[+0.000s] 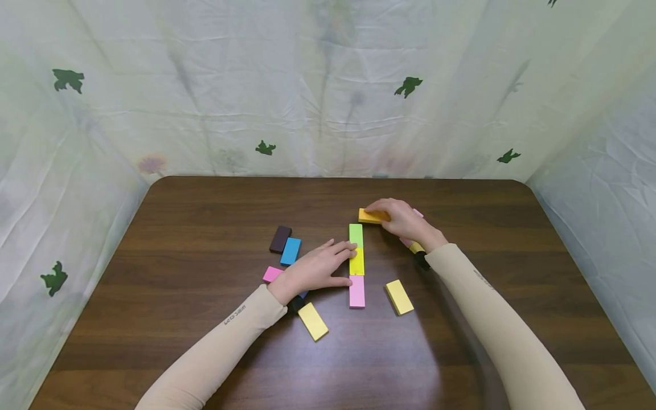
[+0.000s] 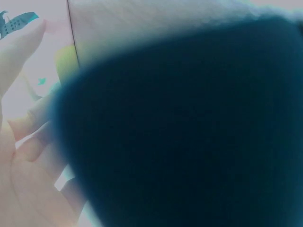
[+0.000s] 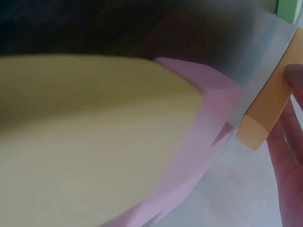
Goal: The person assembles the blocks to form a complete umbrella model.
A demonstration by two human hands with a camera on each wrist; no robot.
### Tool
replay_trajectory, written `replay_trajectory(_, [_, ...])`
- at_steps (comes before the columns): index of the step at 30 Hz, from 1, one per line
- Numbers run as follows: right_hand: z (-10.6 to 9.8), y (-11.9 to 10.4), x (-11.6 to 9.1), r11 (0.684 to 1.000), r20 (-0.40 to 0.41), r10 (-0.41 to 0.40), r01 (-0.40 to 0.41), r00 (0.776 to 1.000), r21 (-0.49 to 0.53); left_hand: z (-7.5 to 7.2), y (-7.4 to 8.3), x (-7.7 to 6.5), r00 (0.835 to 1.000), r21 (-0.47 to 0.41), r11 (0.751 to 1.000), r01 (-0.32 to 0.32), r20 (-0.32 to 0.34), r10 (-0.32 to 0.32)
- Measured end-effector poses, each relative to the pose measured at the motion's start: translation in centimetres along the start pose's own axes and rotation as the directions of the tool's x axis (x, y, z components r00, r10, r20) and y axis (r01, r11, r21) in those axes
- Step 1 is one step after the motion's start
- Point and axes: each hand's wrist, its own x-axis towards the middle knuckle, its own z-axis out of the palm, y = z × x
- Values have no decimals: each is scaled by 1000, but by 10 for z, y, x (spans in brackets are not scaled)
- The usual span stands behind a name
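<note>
A straight row on the table is made of a green block (image 1: 356,235), a bright yellow block (image 1: 357,263) and a light pink block (image 1: 357,292). My left hand (image 1: 320,266) touches this row from its left side, fingertips on the yellow block and thumb at the pink one. Crosswise beyond the row's far end lies an orange block (image 1: 370,216), which my right hand (image 1: 405,220) grips between thumb and fingers. The right wrist view shows this orange block (image 3: 272,101) against the fingers, near the green block (image 3: 288,10). A dark blur covers most of the left wrist view.
Left of the row lie a dark brown block (image 1: 280,239), a blue block (image 1: 290,251) and a pink block (image 1: 272,274). Pale yellow blocks lie nearer, one (image 1: 313,322) left and another (image 1: 399,297) right. Pink and yellow blocks (image 1: 417,248) are partly hidden under the right wrist.
</note>
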Motion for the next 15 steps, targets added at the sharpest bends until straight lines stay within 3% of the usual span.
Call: replay_trajectory(15, [9, 0, 6, 999, 37, 38, -39, 999, 18, -1, 1, -1, 1000, -5, 1000, 7, 4, -7])
